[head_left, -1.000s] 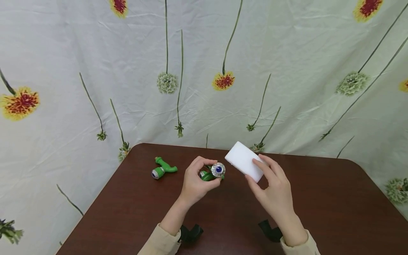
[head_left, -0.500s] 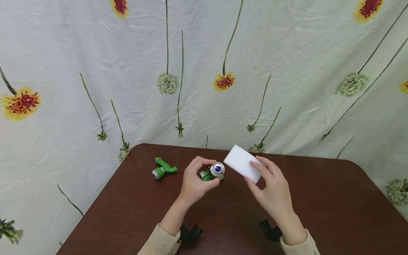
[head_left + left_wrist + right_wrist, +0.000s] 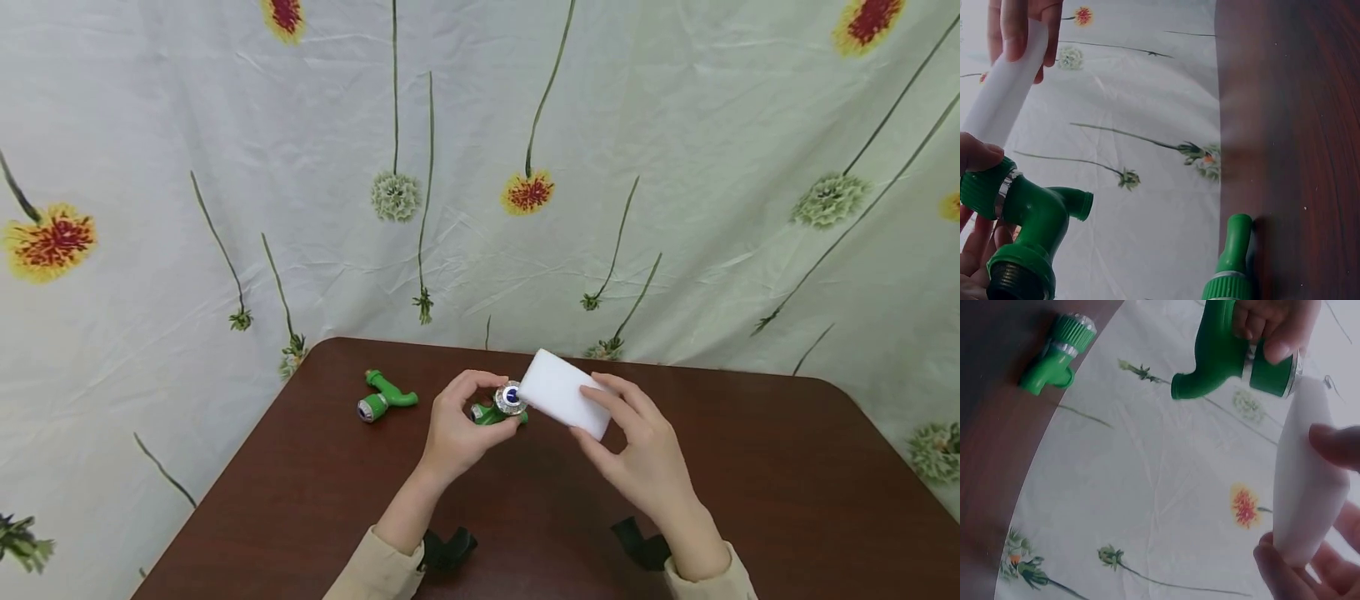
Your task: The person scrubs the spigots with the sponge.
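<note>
We see the left hand [image 3: 453, 425] curled round the knob [image 3: 507, 398] of 1 held green tap [image 3: 1035, 206], above the brown table [image 3: 750, 467], and the right hand [image 3: 645, 446] pinching a white block [image 3: 558, 390] between thumb and fingers. The block's left end overlaps the knob's silver-and-blue face (whether they touch, we cannot quite tell). A 2nd green tap [image 3: 392, 395] lies left of both hands.

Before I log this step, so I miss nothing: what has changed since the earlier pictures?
The right hand moved the white block left and slightly down in the head view; its edge now overlaps the end of the held green tap. Nothing was newly gripped or let go. The left hand, holding that tap, and the leftmost tap on the table look unchanged.
</note>
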{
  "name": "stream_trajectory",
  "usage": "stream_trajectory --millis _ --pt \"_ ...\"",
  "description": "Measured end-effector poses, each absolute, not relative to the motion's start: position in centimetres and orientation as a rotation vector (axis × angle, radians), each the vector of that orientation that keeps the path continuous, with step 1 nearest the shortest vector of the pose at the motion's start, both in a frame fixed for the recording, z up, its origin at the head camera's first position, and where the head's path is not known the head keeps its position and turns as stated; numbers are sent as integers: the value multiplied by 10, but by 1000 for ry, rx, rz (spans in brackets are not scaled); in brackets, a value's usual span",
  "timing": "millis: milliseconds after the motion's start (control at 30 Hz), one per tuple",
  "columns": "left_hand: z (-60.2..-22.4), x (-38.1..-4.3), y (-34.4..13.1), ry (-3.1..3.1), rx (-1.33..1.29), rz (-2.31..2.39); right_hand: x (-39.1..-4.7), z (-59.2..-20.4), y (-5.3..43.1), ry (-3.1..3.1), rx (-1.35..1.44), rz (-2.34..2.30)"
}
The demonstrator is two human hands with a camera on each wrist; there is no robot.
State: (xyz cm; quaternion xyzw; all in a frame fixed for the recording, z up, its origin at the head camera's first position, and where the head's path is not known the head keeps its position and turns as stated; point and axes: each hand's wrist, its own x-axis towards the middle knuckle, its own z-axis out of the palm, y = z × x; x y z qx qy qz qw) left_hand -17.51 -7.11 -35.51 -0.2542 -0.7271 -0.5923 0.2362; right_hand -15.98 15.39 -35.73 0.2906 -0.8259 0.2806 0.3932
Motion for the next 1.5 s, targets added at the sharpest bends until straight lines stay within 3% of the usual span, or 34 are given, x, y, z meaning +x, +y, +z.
stream_trajectory --millis 633,900,1500 --pt "-355 -175 -72 -2019 -765 -1593 -161 -356 160 -2065 635 743" --pt "-360 -179 -73 -1984 -806 -1797 -161 -354 159 -2059 634 724" --pt "-358 -180 -75 -2105 -711 -1887 -160 -354 160 -2071 632 737"
